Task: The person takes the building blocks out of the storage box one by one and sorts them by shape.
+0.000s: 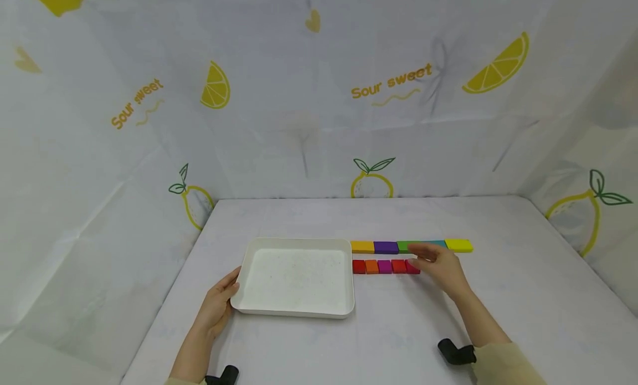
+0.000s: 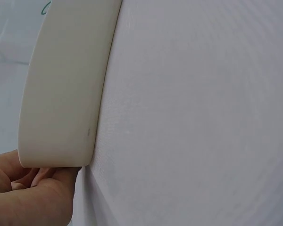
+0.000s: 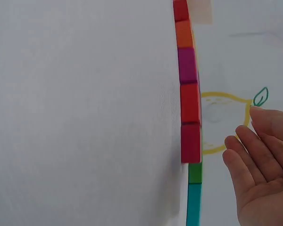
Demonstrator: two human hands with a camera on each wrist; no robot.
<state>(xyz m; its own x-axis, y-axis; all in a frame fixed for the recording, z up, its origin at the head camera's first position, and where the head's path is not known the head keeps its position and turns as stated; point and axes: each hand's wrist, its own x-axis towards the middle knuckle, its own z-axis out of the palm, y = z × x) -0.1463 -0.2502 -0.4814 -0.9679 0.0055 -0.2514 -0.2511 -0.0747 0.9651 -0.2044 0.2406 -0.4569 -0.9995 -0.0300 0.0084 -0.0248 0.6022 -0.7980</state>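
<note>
A white rectangular tray (image 1: pixel 299 313) lies on the table, and my left hand (image 1: pixel 216 302) rests against its left side. In the left wrist view, the fingers (image 2: pixel 56 188) touch the end of the tray's wall (image 2: pixel 68 84). My right hand (image 1: pixel 441 268) is raised by the right end of a front row of small red, orange and magenta blocks (image 1: pixel 385 267). Its fingers are relaxed and hold nothing in the right wrist view. Behind runs a row of longer blocks, among them a purple block (image 1: pixel 386 247) and a yellow block (image 1: pixel 458 245); the hand partly hides the green block (image 1: pixel 406 245) and blue block (image 1: pixel 438 243).
Both rows begin beside the tray's right wall. A white cloth covers the table (image 1: pixel 299 352). Behind it and along the sides hangs a white curtain (image 1: pixel 279 141) with lemon prints. Black straps (image 1: pixel 456 353) sit by the wrists.
</note>
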